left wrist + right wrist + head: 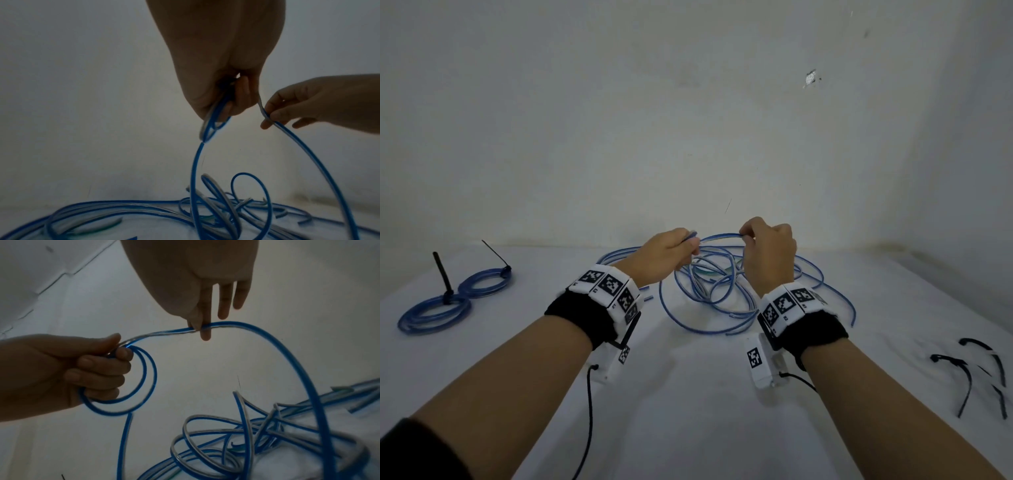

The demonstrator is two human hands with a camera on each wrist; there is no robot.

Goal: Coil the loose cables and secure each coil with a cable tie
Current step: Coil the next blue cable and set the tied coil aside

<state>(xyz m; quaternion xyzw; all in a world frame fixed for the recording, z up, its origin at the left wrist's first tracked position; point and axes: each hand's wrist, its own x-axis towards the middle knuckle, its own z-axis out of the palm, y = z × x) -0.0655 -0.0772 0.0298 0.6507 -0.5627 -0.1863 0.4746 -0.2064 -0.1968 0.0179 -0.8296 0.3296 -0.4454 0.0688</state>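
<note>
A tangle of loose blue cables lies on the white table, also under the hands in the wrist views. My left hand is raised above it and grips a small coil of blue cable with curled fingers. My right hand pinches the same cable a short way along, between thumb and forefinger. From there the cable arcs down into the tangle.
Two tied blue coils lie at the far left with black tie tails sticking up. Several loose black cable ties lie at the right. A pale wall stands behind the table.
</note>
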